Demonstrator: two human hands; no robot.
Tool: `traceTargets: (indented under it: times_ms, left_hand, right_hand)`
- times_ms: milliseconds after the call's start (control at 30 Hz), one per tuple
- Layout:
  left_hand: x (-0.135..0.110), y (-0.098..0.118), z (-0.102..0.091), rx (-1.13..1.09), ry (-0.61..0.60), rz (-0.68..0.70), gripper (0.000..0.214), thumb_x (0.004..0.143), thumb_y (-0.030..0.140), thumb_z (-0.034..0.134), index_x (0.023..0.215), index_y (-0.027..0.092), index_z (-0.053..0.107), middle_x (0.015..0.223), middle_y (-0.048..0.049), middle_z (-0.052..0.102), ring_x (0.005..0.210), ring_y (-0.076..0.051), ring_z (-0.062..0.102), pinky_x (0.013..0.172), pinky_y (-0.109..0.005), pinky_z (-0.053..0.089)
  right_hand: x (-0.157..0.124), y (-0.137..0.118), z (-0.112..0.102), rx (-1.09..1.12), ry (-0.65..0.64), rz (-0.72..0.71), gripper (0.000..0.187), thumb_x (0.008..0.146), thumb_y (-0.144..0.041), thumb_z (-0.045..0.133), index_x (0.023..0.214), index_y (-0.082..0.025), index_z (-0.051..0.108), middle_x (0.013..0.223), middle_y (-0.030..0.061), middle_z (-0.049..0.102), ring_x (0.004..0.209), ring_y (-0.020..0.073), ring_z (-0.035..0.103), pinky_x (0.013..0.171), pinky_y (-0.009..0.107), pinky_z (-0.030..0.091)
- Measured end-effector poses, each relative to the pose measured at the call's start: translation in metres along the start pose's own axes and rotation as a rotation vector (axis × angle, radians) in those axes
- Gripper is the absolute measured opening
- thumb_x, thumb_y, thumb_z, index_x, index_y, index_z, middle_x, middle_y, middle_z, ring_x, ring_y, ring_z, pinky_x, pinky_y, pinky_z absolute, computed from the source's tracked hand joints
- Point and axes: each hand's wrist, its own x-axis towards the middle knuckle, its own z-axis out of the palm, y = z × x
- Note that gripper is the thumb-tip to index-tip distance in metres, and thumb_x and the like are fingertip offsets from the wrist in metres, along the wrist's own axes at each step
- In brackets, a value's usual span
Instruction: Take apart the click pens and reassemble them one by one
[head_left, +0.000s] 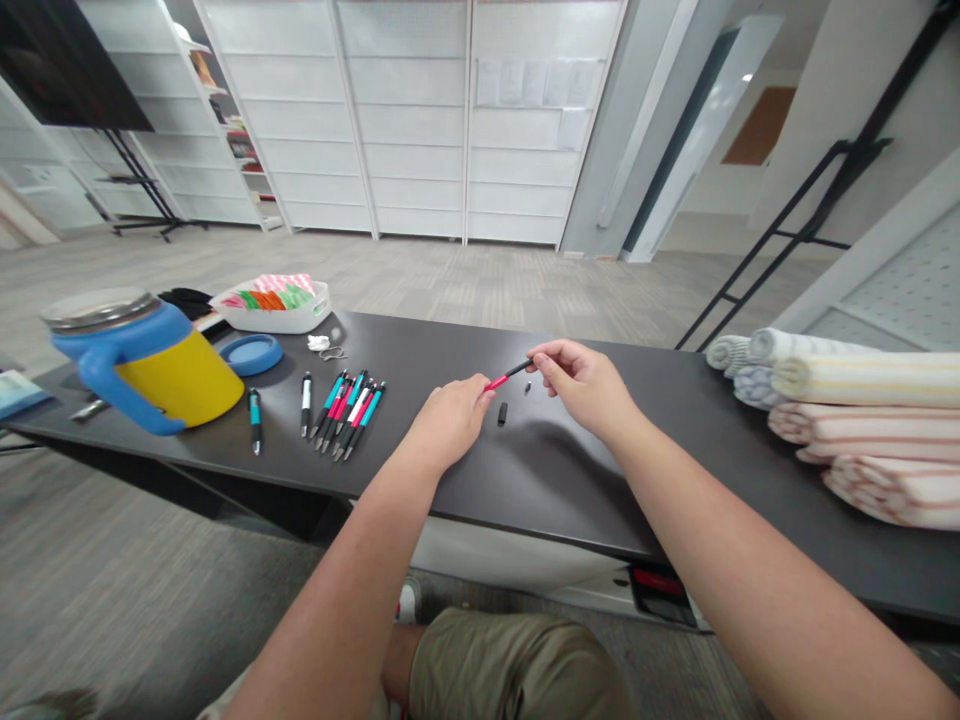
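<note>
Between my two hands is a pen (498, 382) with a pink barrel and a black front part, held slanting up to the right over the dark table (420, 345). My left hand (452, 418) is closed around its pink end. The fingertips of my right hand (574, 380) pinch the black end. Just below the pen lie a short black piece (502, 413) and a tiny metallic piece (527, 387). To the left of my hands, several click pens (347, 412) in teal, pink and white lie in a cluster. A white pen (306, 404) and a teal pen (256, 421) lie apart.
A big blue-and-yellow mug (187, 365) stands at the left, by a blue round lid (252, 354) and a white basket (274, 318) of colourful packets. White earphones (319, 343) lie nearby. Rolled striped cloths (862, 425) are stacked at the right. The table's front edge runs below my forearms.
</note>
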Motion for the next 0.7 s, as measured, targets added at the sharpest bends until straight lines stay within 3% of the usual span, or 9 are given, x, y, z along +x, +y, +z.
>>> traceTargets:
  times_ms: [200,367,700]
  left_hand:
    - [0.0004,-0.0026,0.0031,0.021,0.03,0.003,0.026,0.109,0.034,0.036,0.107,0.023,0.059,0.098,-0.0068,0.072,0.089,-0.024,0.067,0.072,-0.032,0.042]
    - [0.0003,-0.0005,0.002,-0.016,0.025,-0.003,0.019,0.107,0.031,0.042,0.107,0.023,0.06,0.1,-0.0059,0.072,0.093,-0.024,0.068,0.075,-0.032,0.044]
    - [-0.0003,-0.001,0.002,-0.046,0.066,-0.019,0.021,0.108,0.032,0.039,0.106,0.023,0.058,0.099,-0.0051,0.071,0.089,-0.023,0.068,0.072,-0.033,0.042]
  right_hand:
    - [-0.0015,0.0001,-0.0015,-0.102,-0.048,-0.031,0.036,0.098,-0.053,0.06,0.11,-0.022,0.073,0.094,0.0066,0.078,0.063,0.0152,0.06,0.061,0.031,0.051]
    - [-0.0019,-0.0023,-0.0032,-0.248,-0.038,-0.052,0.031,0.099,-0.05,0.059,0.099,-0.022,0.073,0.085,0.0048,0.078,0.062,0.0154,0.062,0.062,0.031,0.048]
    - [-0.0014,-0.0026,-0.0031,-0.15,-0.091,-0.027,0.029,0.089,-0.045,0.072,0.108,-0.022,0.075,0.085,0.0042,0.077,0.065,0.0167,0.067,0.065,0.031,0.051]
